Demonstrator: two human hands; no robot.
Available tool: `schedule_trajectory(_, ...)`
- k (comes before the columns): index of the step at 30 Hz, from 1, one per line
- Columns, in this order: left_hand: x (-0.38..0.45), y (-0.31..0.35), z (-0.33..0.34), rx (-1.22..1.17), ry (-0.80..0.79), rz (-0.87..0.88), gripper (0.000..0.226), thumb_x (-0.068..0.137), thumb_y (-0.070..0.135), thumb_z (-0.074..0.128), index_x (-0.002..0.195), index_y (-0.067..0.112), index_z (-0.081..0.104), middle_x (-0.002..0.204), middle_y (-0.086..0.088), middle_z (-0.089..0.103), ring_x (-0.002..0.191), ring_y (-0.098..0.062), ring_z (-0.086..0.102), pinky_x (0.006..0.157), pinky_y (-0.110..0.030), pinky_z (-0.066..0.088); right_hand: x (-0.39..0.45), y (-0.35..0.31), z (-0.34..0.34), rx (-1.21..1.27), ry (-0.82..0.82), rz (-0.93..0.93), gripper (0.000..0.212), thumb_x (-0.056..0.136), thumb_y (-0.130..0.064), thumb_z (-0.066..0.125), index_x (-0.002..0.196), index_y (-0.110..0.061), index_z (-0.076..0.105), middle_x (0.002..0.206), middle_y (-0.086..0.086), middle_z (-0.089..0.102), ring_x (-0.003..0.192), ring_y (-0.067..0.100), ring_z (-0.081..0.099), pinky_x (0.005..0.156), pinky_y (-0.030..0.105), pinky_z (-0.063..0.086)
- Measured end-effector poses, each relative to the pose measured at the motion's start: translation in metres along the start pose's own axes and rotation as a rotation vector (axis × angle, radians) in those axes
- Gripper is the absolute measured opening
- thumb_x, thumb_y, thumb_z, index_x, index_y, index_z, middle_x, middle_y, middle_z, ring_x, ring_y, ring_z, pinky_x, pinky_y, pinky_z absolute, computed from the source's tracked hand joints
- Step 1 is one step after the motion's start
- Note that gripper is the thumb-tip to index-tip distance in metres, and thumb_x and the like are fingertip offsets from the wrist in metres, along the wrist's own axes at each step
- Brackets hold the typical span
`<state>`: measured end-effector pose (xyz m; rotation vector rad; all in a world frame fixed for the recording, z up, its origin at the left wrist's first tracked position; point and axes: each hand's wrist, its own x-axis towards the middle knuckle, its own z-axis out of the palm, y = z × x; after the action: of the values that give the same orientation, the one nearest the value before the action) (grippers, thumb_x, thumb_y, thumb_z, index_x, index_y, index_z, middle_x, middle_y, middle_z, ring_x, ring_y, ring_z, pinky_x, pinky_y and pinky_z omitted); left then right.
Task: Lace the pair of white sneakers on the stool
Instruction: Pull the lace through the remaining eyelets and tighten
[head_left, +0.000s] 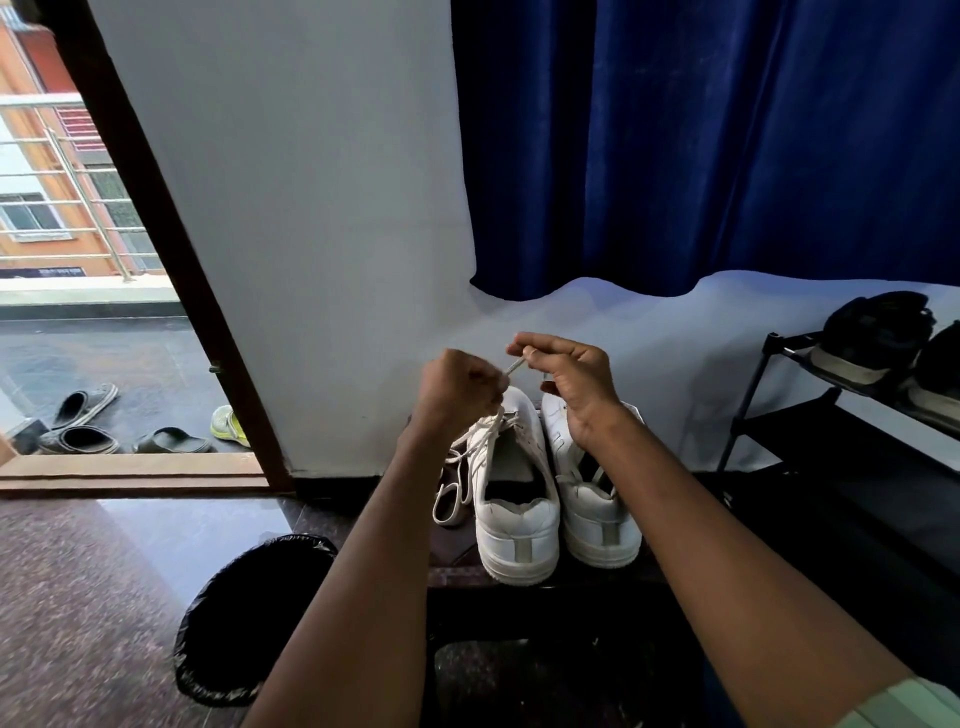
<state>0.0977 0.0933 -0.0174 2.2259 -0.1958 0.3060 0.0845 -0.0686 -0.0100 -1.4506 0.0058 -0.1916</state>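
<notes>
Two white sneakers stand side by side on a dark stool (457, 569), heels toward me. The left sneaker (514, 499) has a white lace (470, 460) threaded loosely, with loops hanging off its left side. The right sneaker (592, 504) shows a lace across its tongue. Above the left sneaker's toe, my left hand (457, 389) is closed around the lace. My right hand (571, 384) pinches the lace's tip between thumb and forefinger, close to the left hand.
A black-lined bin (249, 618) sits on the floor left of the stool. A black shoe rack (810, 415) with dark shoes stands at right. A white wall and blue curtain (701, 145) are behind. An open doorway at left shows sandals (83, 421) outside.
</notes>
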Motion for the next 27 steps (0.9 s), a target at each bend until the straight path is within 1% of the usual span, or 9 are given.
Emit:
schedule_trajectory(2, 0.002, -0.014, -0.005, 0.189, 0.100, -0.072, 0.008, 0.079, 0.018, 0.079, 0.073, 0.023, 0.080, 0.065, 0.001, 0.074, 0.060, -0.016, 0.070, 0.060, -0.026, 0.056, 0.001, -0.003, -0.005, 0.065, 0.081, 0.001, 0.021, 0.090, -0.006, 0.071, 0.106, -0.015, 0.081, 0.098, -0.004, 0.081, 0.087, 0.001, 0.066, 0.078, 0.031, 0.045)
schedule_trajectory(5, 0.001, -0.023, -0.013, 0.354, 0.153, -0.160, 0.011, 0.077, 0.011, 0.072, 0.076, 0.018, 0.080, 0.073, -0.010, 0.074, 0.071, -0.031, 0.073, 0.063, -0.038, 0.062, 0.001, -0.004, -0.008, 0.103, 0.169, 0.005, 0.020, 0.088, -0.004, 0.072, 0.103, -0.013, 0.082, 0.093, -0.002, 0.081, 0.079, 0.003, 0.066, 0.071, 0.025, 0.046)
schedule_trajectory(11, -0.003, -0.024, -0.017, 0.519, 0.180, -0.261, 0.016, 0.081, 0.001, 0.063, 0.089, 0.007, 0.076, 0.082, -0.018, 0.070, 0.078, -0.039, 0.071, 0.067, -0.041, 0.061, -0.002, -0.003, -0.004, 0.141, 0.179, -0.032, 0.019, 0.087, 0.004, 0.074, 0.104, -0.003, 0.080, 0.090, 0.010, 0.081, 0.073, 0.013, 0.074, 0.061, 0.020, 0.053)
schedule_trajectory(13, -0.004, -0.020, -0.017, 0.442, 0.112, -0.237, 0.015, 0.082, 0.007, 0.072, 0.094, 0.013, 0.079, 0.087, -0.013, 0.074, 0.079, -0.035, 0.073, 0.071, -0.040, 0.062, -0.002, -0.002, -0.004, 0.094, 0.144, -0.046, 0.020, 0.085, 0.004, 0.076, 0.103, -0.004, 0.079, 0.088, 0.011, 0.080, 0.075, 0.019, 0.077, 0.059, 0.023, 0.055)
schedule_trajectory(17, -0.007, 0.004, -0.012, -0.130, -0.154, -0.018, 0.039, 0.084, 0.014, 0.084, 0.121, 0.011, 0.071, 0.104, -0.004, 0.077, 0.067, -0.017, 0.076, 0.064, -0.028, 0.062, -0.004, 0.002, 0.000, -0.195, 0.083, -0.127, 0.018, 0.078, 0.002, 0.083, 0.092, -0.010, 0.081, 0.079, 0.007, 0.079, 0.071, 0.022, 0.078, 0.056, 0.029, 0.059)
schedule_trajectory(19, -0.005, 0.012, -0.007, -0.108, -0.138, 0.106, 0.028, 0.083, 0.019, 0.083, 0.110, 0.016, 0.077, 0.090, 0.000, 0.078, 0.069, -0.017, 0.075, 0.067, -0.035, 0.063, -0.005, 0.004, 0.004, -0.293, 0.065, -0.166, 0.015, 0.078, 0.000, 0.082, 0.088, -0.011, 0.082, 0.077, 0.005, 0.078, 0.069, 0.021, 0.076, 0.057, 0.031, 0.060)
schedule_trajectory(22, -0.005, 0.009, -0.005, 0.011, -0.080, 0.170, 0.008, 0.081, 0.021, 0.084, 0.087, 0.017, 0.080, 0.069, -0.001, 0.075, 0.065, -0.020, 0.073, 0.067, -0.044, 0.061, -0.005, 0.001, 0.004, -0.228, 0.033, -0.094, 0.006, 0.082, -0.004, 0.082, 0.087, -0.008, 0.081, 0.076, 0.009, 0.078, 0.068, 0.023, 0.076, 0.060, 0.030, 0.059)
schedule_trajectory(25, -0.008, 0.006, -0.005, 0.048, -0.111, 0.152, 0.002, 0.082, 0.018, 0.083, 0.082, 0.018, 0.081, 0.063, 0.003, 0.074, 0.064, -0.019, 0.074, 0.067, -0.038, 0.062, -0.006, -0.005, -0.003, -0.247, -0.021, -0.036, 0.006, 0.087, -0.011, 0.080, 0.091, -0.006, 0.079, 0.078, 0.010, 0.079, 0.070, 0.023, 0.078, 0.066, 0.035, 0.063)
schedule_trajectory(27, -0.008, 0.004, -0.006, 0.080, -0.061, 0.109, 0.010, 0.080, 0.009, 0.081, 0.077, 0.019, 0.082, 0.061, 0.004, 0.074, 0.059, -0.016, 0.073, 0.064, -0.034, 0.062, -0.007, -0.010, -0.009, -0.415, -0.033, -0.069, 0.009, 0.090, -0.017, 0.077, 0.092, -0.009, 0.077, 0.078, 0.006, 0.079, 0.070, 0.021, 0.078, 0.069, 0.037, 0.065)
